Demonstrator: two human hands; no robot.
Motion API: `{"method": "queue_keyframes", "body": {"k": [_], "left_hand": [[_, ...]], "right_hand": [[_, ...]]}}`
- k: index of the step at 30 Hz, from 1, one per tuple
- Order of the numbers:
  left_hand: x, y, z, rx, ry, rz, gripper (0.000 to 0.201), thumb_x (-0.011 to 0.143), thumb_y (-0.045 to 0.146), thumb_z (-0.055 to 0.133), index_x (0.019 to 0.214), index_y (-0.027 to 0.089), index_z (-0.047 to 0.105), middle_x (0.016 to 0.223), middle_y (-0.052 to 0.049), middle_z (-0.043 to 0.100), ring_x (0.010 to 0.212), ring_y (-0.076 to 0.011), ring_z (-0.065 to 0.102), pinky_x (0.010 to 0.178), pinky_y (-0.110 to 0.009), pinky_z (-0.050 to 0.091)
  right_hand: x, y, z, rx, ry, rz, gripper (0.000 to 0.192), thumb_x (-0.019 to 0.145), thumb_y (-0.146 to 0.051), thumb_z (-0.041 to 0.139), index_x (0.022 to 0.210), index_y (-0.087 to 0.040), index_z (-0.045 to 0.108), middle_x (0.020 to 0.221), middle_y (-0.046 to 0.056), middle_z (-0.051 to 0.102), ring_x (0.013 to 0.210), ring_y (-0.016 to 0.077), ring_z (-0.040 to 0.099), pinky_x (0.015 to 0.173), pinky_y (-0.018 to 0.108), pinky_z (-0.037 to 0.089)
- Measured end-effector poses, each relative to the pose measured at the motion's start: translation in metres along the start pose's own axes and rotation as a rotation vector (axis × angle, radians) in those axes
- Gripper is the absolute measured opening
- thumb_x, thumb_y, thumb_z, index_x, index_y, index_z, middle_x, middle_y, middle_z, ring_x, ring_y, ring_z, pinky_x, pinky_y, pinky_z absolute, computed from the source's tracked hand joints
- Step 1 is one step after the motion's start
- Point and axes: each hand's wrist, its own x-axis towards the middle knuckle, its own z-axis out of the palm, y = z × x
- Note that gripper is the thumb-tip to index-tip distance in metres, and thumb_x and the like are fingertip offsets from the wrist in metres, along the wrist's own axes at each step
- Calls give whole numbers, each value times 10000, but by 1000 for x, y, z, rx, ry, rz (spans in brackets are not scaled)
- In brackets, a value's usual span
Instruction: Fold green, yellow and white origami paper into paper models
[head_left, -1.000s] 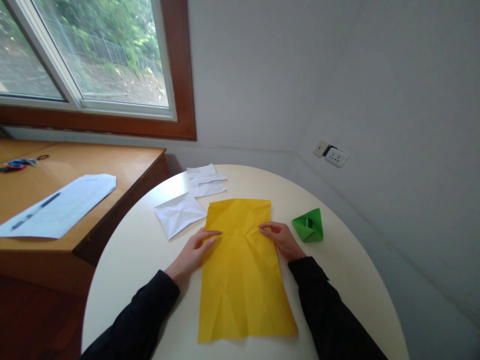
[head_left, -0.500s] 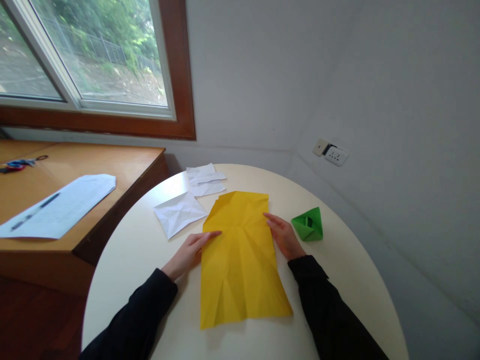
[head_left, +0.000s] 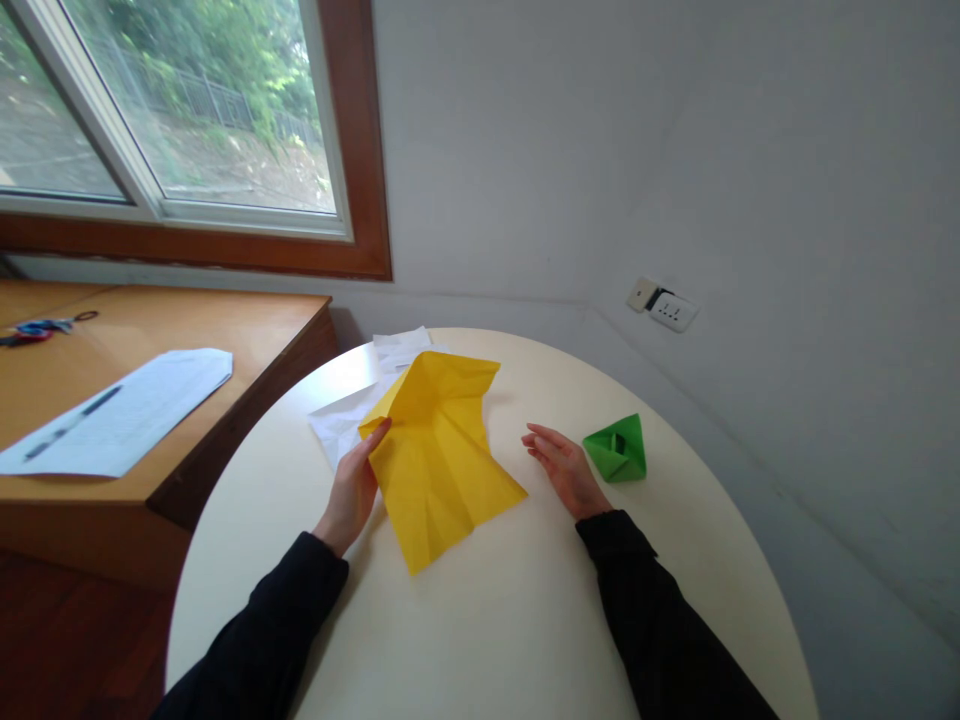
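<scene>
A creased yellow sheet of paper (head_left: 439, 455) is lifted off the round cream table (head_left: 525, 620) and tilted toward the left. My left hand (head_left: 352, 490) grips its left edge, thumb on top. My right hand (head_left: 562, 468) hovers flat and empty just right of the sheet, fingers apart, not touching it. A folded green paper shape (head_left: 619, 450) sits on the table right beside my right hand. Both arms wear black sleeves.
Creased white papers (head_left: 341, 422) lie behind the yellow sheet, partly hidden by it. A wooden desk (head_left: 247, 340) on the left holds a white printed sheet (head_left: 120, 410) and scissors (head_left: 37, 328). A wall socket (head_left: 671, 308) is on the right wall; a window is above the desk.
The yellow sheet lay flat under both hands. My left hand has since taken its left edge and lifted and swung it leftward; my right hand has let go of it.
</scene>
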Motion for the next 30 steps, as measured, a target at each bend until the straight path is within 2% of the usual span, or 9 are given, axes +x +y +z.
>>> {"method": "queue_keyframes", "body": {"k": [4,10,16,24,30], "left_hand": [[0,4,4,-46,40,57,406,735,378,628,1071,150,624,1208,-86,595,1142,-283,520,945,-386,424],[5,2,1,-92,93,160,305,754,343,590,1020,198,628,1228,-42,581,1198,-239,472,1009,-364,373],[8,3,-2,-133,96,201,342,778,340,566,1100,225,587,1230,-37,578,1196,-212,476,982,-328,395],[12,0,-8,-132,169,206,272,777,333,558,1031,246,601,1179,-6,602,1128,-196,524,941,-318,424],[12,0,-9,-138,179,232,267,781,310,540,1037,247,586,1228,-5,569,1185,-202,479,950,-307,417]], "right_hand": [[0,-1,0,13,1,10,339,662,-396,707,946,-212,686,879,53,687,926,204,608,913,392,418],[0,-1,0,42,5,23,329,645,-375,722,926,-207,692,849,44,687,885,190,608,923,392,413],[0,-2,1,58,8,29,342,629,-382,736,917,-202,698,829,43,691,864,192,612,927,401,417],[0,-1,0,52,3,23,328,630,-388,731,904,-212,702,815,36,686,856,190,609,938,409,409],[0,-1,0,54,0,24,319,633,-380,728,901,-209,702,794,31,683,835,185,607,934,408,408]]}}
